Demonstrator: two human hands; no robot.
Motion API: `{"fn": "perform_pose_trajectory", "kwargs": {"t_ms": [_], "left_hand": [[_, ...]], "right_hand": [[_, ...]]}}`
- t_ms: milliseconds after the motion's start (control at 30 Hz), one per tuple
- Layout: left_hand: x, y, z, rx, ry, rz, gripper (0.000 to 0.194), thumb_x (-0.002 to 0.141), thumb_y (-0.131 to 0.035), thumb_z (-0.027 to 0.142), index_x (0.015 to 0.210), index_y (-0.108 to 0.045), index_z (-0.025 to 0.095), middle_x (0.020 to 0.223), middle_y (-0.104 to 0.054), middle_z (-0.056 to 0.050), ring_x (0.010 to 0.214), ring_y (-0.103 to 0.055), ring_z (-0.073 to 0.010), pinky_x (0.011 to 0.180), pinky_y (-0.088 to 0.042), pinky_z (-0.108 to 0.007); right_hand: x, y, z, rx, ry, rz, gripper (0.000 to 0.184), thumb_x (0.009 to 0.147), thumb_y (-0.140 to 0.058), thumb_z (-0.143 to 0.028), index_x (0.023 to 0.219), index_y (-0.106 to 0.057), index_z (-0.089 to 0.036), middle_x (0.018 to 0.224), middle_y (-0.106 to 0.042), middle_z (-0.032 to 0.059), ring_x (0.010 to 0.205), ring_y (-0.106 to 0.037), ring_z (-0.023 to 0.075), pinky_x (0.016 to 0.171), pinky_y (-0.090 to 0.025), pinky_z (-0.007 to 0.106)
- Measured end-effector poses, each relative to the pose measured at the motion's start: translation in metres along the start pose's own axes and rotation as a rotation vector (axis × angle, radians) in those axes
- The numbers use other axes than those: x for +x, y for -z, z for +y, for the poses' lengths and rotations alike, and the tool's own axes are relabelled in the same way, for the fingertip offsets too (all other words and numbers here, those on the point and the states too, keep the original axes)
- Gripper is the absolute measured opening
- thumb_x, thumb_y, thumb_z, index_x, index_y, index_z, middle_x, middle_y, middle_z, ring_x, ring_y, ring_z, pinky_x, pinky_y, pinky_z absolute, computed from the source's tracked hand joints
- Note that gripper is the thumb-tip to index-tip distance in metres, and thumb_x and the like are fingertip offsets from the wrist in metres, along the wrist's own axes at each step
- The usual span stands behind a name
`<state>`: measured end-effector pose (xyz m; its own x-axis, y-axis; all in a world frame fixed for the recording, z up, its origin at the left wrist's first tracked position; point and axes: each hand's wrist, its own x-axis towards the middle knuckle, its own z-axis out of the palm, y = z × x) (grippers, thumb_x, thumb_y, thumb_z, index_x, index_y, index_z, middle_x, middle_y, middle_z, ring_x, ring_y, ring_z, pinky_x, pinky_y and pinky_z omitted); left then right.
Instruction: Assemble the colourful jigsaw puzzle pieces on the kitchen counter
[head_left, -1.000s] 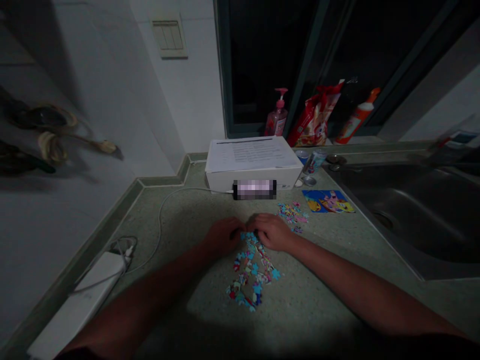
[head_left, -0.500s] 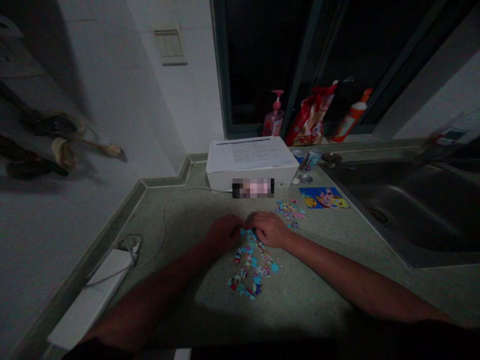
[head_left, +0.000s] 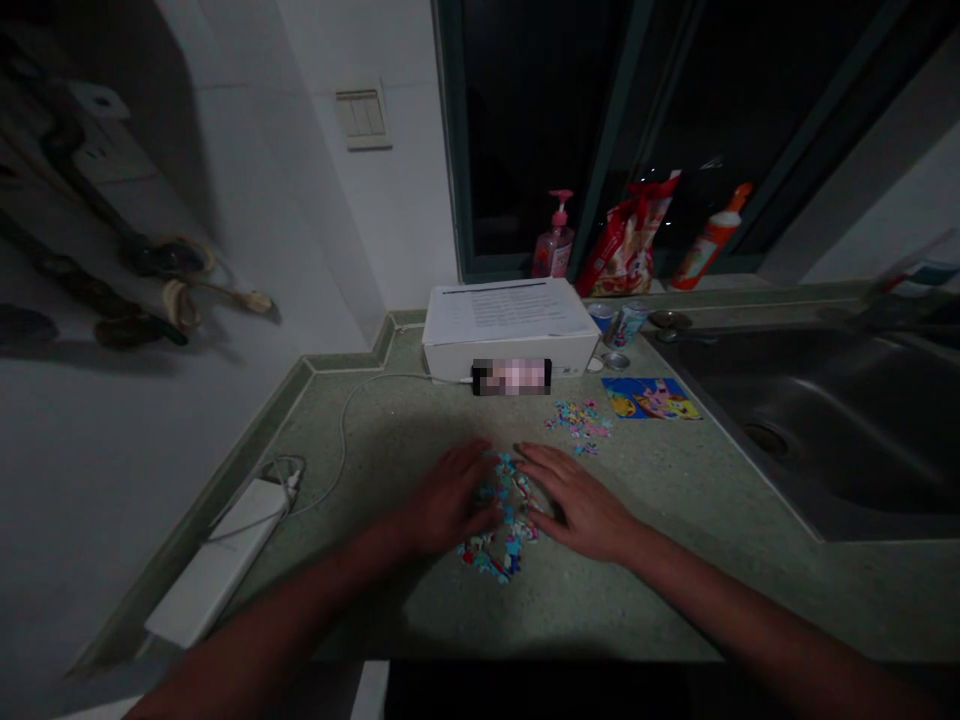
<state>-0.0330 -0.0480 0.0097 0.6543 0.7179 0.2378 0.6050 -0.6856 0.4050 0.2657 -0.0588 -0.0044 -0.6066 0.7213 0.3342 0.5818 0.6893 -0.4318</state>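
Observation:
A heap of small blue, pink and red jigsaw pieces (head_left: 504,525) lies on the speckled green counter (head_left: 660,560). My left hand (head_left: 448,498) rests flat on the counter against the heap's left side, fingers stretched out. On the right side of the heap my right hand (head_left: 576,500) lies flat too, fingers spread, partly over the pieces. The two hands flank the pile. A second, smaller scatter of pieces (head_left: 579,418) lies farther back to the right, beside a colourful cartoon picture card (head_left: 649,398).
A white box (head_left: 508,330) with a printed sheet on top stands at the back. Behind it are a pink pump bottle (head_left: 553,240), a red bag (head_left: 627,240) and an orange-capped bottle (head_left: 708,240). A steel sink (head_left: 817,420) is at right; a white power strip (head_left: 219,560) with cable at left.
Both hands have drawn back toward me from the far end of the pile and flattened out, fingers spread on either side. The heap looks more gathered. The view has shifted slightly.

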Motion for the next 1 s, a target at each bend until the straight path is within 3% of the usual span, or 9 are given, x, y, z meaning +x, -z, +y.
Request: {"fn": "perform_pose_trajectory", "kwargs": {"t_ms": [133,267,433,633,833,1000], "left_hand": [[-0.010,-0.014,0.002,0.052,-0.044,0.052,0.082,0.099,-0.071,0.063,0.167,-0.038,0.031,0.174,-0.045,-0.017,0.161,-0.044,-0.0400,0.129,-0.047,-0.067],[-0.009,-0.020,0.002,0.039,-0.052,0.083,0.086,0.103,-0.065,0.064,0.172,-0.026,0.032,0.176,-0.041,-0.016,0.164,-0.039,-0.0396,0.131,-0.044,-0.068],[-0.012,-0.017,0.009,0.002,-0.127,0.033,0.092,0.101,-0.063,0.070,0.174,-0.025,0.028,0.172,-0.046,-0.020,0.164,-0.040,-0.0413,0.133,-0.039,-0.070],[-0.013,-0.026,0.012,-0.022,-0.274,-0.058,0.116,0.086,-0.074,0.082,0.174,-0.024,0.026,0.176,-0.039,-0.022,0.167,-0.031,-0.0466,0.136,-0.027,-0.076],[-0.011,-0.033,0.006,-0.032,-0.270,-0.041,0.106,0.093,-0.069,0.078,0.173,-0.024,0.026,0.176,-0.040,-0.022,0.167,-0.032,-0.0432,0.137,-0.027,-0.071],[-0.008,-0.032,0.007,-0.010,-0.200,-0.024,0.087,0.100,-0.067,0.068,0.168,-0.036,0.024,0.172,-0.047,-0.021,0.165,-0.038,-0.0409,0.137,-0.032,-0.068]], "right_hand": [[0.003,-0.001,-0.003,-0.048,-0.028,-0.068,0.064,0.103,-0.068,-0.042,0.164,-0.054,-0.026,0.173,-0.049,0.0154,0.160,-0.047,0.0378,0.131,-0.042,0.065],[0.005,-0.002,-0.002,-0.077,-0.031,-0.116,0.066,0.102,-0.068,-0.041,0.165,-0.053,-0.027,0.174,-0.046,0.0142,0.161,-0.045,0.0366,0.132,-0.041,0.064],[0.005,-0.001,-0.002,-0.085,-0.040,-0.120,0.064,0.107,-0.061,-0.042,0.168,-0.049,-0.025,0.173,-0.048,0.0142,0.162,-0.044,0.0332,0.133,-0.040,0.061],[0.007,-0.003,-0.002,-0.097,-0.059,-0.096,0.057,0.109,-0.053,-0.034,0.165,-0.052,-0.026,0.170,-0.053,0.0132,0.158,-0.049,0.0328,0.131,-0.044,0.060],[0.010,-0.006,-0.001,-0.084,-0.064,-0.061,0.055,0.107,-0.050,-0.028,0.162,-0.057,-0.025,0.166,-0.058,0.0147,0.155,-0.054,0.0335,0.129,-0.046,0.061],[0.015,-0.010,-0.002,-0.083,-0.066,-0.049,0.063,0.104,-0.051,-0.025,0.167,-0.050,-0.027,0.167,-0.057,0.0126,0.155,-0.054,0.0337,0.128,-0.048,0.060]]}}
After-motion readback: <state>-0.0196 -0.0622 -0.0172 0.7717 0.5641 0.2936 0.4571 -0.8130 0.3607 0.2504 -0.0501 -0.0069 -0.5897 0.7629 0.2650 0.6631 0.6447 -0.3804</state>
